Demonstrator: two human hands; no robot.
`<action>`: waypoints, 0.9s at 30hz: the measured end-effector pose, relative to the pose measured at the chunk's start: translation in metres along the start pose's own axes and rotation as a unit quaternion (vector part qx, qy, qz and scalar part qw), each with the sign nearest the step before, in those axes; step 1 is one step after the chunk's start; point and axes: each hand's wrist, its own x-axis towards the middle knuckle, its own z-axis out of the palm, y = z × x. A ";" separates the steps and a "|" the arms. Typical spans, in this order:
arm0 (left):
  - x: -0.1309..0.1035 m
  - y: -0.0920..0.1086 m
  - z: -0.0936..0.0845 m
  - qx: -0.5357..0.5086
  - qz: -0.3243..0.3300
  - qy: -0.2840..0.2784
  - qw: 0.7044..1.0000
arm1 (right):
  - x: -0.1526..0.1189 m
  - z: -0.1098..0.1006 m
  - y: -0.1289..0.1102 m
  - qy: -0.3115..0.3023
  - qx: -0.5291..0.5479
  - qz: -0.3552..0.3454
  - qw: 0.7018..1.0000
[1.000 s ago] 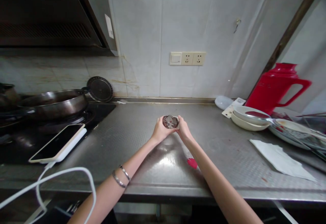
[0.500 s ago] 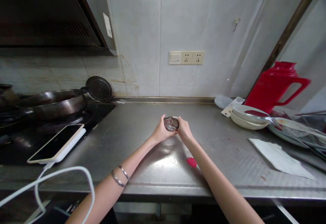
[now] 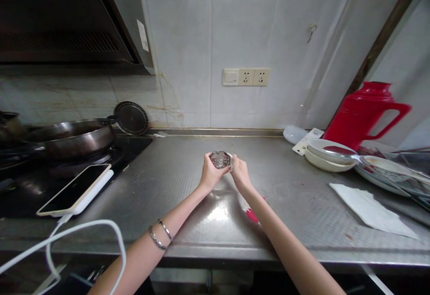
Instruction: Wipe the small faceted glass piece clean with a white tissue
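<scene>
The round glassy vessel (image 3: 220, 160) is between my two hands, over the middle of the table (image 3: 174, 165), its mouth tilted up towards me. In the head view, the only one I have, it is too small to tell whether its base touches the metal or hangs just above it. The rim looks dark and shiny, and I cannot make out any contents.

My left hand (image 3: 210, 174) is curved round the vessel's left and near sides, thumb across the front, the gap between thumb and fingers only as wide as the vessel it grips. My right hand (image 3: 239, 172) is at the right side with its fingers drawn in close, and a small white piece (image 3: 231, 162), perhaps tissue, shows between them and the vessel. How firmly those fingers pinch it I cannot tell.

I judge the step in hand to be rubbing the white piece along the vessel's side, the left hand bearing the hold. The next move calls for a steady left grip and light pressure from the right, with the vessel turned a little if a fresh part is to be reached.

Near my right forearm lies a red piece (image 3: 251, 215), partly hidden by the arm. A white sheet (image 3: 372, 210) lies flat further right, and a phone (image 3: 75, 190) sits well off to the left.
</scene>
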 end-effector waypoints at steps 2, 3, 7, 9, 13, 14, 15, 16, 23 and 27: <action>0.000 -0.003 0.001 -0.021 -0.013 -0.025 0.999 | 0.000 0.000 0.001 -0.005 0.003 -0.011 1.000; -0.001 -0.005 0.002 -0.037 -0.018 -0.048 0.998 | 0.001 -0.001 0.001 -0.005 0.005 -0.017 1.000; 0.000 -0.010 0.003 -0.118 -0.030 -0.157 0.980 | 0.009 -0.009 0.003 0.026 0.000 -0.010 1.000; 0.002 -0.011 0.002 -0.146 -0.023 -0.188 0.971 | 0.013 -0.013 0.003 0.039 -0.008 0.005 0.999; 0.008 -0.012 -0.002 -0.149 -0.015 -0.200 0.968 | 0.013 -0.014 0.000 0.031 -0.020 0.015 0.999; 0.009 -0.012 -0.002 -0.139 -0.016 -0.194 0.971 | 0.012 -0.013 -0.001 0.030 -0.022 0.012 0.999; 0.010 -0.013 -0.002 -0.124 -0.016 -0.178 0.976 | 0.010 -0.012 -0.002 0.031 -0.027 0.008 0.999; 0.010 -0.014 -0.001 -0.105 -0.014 -0.152 0.983 | 0.008 -0.010 -0.004 0.031 -0.035 0.002 0.999; 0.006 -0.010 0.002 -0.016 -0.012 -0.023 1.000 | -0.004 0.000 -0.013 -0.002 -0.048 -0.050 0.998; 0.002 -0.004 0.002 -0.107 -0.037 -0.134 0.985 | 0.003 -0.006 -0.008 0.031 -0.043 -0.024 0.998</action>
